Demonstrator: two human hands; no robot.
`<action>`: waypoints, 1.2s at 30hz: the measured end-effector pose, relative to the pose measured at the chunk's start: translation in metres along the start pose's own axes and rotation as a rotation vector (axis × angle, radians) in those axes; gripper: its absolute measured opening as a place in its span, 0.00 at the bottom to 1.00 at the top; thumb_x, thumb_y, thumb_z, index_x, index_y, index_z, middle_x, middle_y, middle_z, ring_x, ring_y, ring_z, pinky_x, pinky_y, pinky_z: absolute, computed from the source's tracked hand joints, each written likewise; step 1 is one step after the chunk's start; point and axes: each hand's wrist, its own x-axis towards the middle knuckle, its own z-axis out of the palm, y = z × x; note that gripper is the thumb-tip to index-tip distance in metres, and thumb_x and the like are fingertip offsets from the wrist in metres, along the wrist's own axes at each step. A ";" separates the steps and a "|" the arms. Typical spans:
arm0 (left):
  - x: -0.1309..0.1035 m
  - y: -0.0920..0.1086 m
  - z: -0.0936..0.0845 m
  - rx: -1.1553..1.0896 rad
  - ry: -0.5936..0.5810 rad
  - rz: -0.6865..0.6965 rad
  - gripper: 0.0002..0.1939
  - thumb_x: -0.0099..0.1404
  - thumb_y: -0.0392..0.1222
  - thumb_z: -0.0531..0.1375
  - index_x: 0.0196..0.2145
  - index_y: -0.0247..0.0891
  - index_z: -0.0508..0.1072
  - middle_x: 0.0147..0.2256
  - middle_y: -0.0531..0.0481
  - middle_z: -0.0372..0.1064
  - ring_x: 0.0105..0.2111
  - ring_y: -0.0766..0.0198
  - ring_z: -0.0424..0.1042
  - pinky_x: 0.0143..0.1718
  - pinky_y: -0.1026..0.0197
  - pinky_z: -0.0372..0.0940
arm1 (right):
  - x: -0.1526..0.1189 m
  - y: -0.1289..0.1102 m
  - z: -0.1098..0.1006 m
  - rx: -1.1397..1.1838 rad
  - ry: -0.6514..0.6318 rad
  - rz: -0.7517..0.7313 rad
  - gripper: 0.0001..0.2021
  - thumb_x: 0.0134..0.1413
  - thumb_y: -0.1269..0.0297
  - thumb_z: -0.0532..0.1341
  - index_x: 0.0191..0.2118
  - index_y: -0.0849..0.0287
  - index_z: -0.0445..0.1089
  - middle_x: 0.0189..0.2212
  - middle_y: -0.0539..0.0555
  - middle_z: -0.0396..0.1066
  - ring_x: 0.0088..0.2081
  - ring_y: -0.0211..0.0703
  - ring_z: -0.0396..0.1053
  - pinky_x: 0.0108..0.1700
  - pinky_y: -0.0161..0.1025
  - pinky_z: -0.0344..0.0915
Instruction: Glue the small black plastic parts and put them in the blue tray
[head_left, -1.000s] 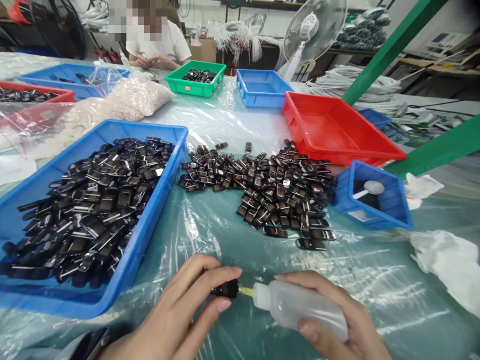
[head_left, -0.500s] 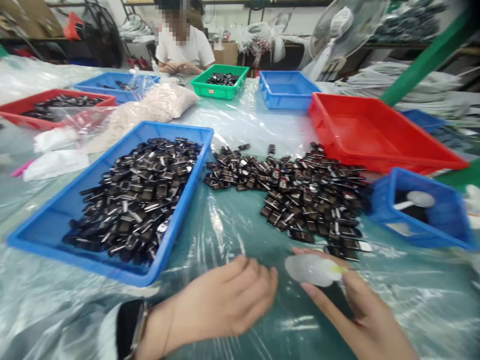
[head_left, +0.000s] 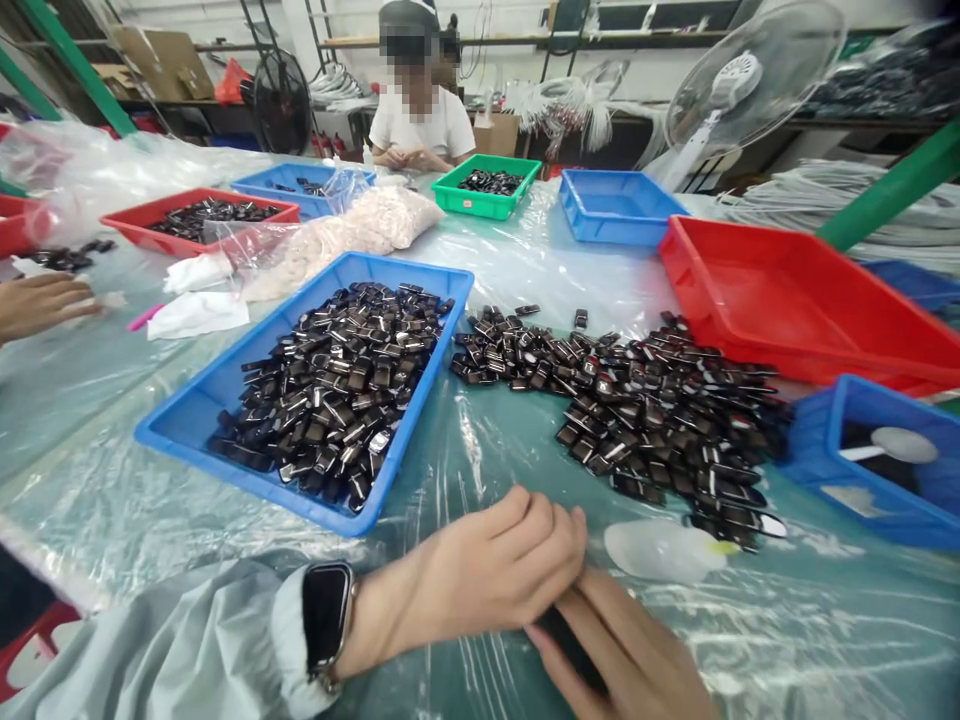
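Observation:
My left hand (head_left: 510, 560), with a smartwatch on the wrist, is closed, its fingers curled against my right hand; what it grips is hidden. My right hand (head_left: 622, 640) is closed around a dark flat object (head_left: 570, 645), which shows between its thumb and fingers. Just beyond it a translucent white bottle (head_left: 664, 550) with a yellowish tip lies on the plastic-covered table (head_left: 480, 480). Farther off is a loose pile of small dark glossy pieces (head_left: 637, 410). A blue tray (head_left: 187, 430) at the left holds many more such pieces.
At the right stand a red tray (head_left: 810, 290) and a blue bin (head_left: 832, 450) with a white scoop (head_left: 904, 445). Farther back are a green tray (head_left: 480, 203), another blue tray (head_left: 622, 228) and a seated person (head_left: 424, 125). Another person's hand (head_left: 45, 305) is at the left edge.
My right hand has let go of the bottle, now lying on the table, and has come left against my left hand with a dark object. The view has shifted, showing more at the left.

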 end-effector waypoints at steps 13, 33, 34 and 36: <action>-0.002 0.003 0.002 -0.095 0.050 -0.053 0.15 0.70 0.27 0.50 0.52 0.16 0.66 0.40 0.39 0.74 0.42 0.53 0.70 0.45 0.53 0.63 | 0.002 0.010 -0.001 -0.163 -0.079 -0.120 0.15 0.65 0.72 0.47 0.43 0.59 0.71 0.39 0.60 0.77 0.41 0.49 0.76 0.38 0.40 0.75; -0.009 0.005 -0.012 -1.223 -0.149 -0.480 0.10 0.75 0.41 0.44 0.50 0.41 0.60 0.38 0.50 0.63 0.37 0.60 0.62 0.40 0.59 0.58 | 0.018 -0.007 -0.030 1.610 -0.017 0.825 0.04 0.53 0.63 0.67 0.32 0.56 0.75 0.23 0.46 0.74 0.26 0.30 0.70 0.28 0.25 0.67; -0.008 0.005 -0.012 -1.227 -0.145 -0.471 0.10 0.75 0.42 0.44 0.50 0.41 0.60 0.38 0.50 0.63 0.37 0.59 0.62 0.40 0.58 0.58 | 0.018 -0.006 -0.029 1.645 -0.022 0.832 0.03 0.53 0.64 0.67 0.32 0.56 0.74 0.23 0.46 0.74 0.26 0.30 0.71 0.28 0.25 0.67; -0.008 0.005 -0.012 -1.231 -0.146 -0.462 0.11 0.76 0.43 0.43 0.50 0.41 0.59 0.38 0.50 0.62 0.37 0.59 0.62 0.41 0.58 0.58 | 0.017 -0.006 -0.029 1.683 -0.017 0.857 0.03 0.54 0.65 0.67 0.32 0.57 0.74 0.23 0.47 0.74 0.26 0.29 0.71 0.28 0.25 0.67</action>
